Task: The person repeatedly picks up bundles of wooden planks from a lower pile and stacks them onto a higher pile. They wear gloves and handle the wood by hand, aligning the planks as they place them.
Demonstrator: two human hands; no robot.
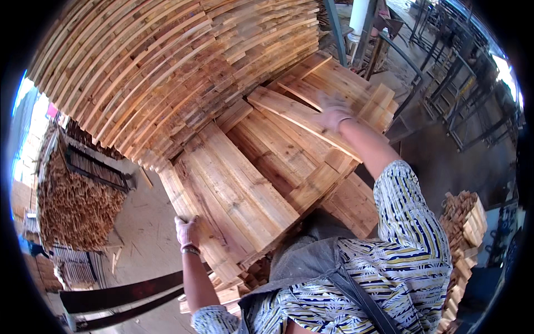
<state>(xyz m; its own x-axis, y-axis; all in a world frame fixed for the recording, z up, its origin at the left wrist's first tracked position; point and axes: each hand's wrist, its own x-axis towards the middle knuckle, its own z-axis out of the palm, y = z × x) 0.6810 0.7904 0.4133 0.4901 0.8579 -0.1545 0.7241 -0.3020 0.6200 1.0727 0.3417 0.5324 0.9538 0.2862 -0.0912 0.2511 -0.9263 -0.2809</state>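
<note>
Left hand [187, 232] at 8 o'clock, grip closed on the edge of the lower stack of boards [233, 195]. Right hand [334, 111] at 1 o'clock, flat on a loose plank [289, 114] atop the pile; hold unclear.

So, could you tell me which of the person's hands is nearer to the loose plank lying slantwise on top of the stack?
Right. The right hand rests on the loose plank near its far end; the left hand is apart from it, gripping the stack's near lower edge.
</note>
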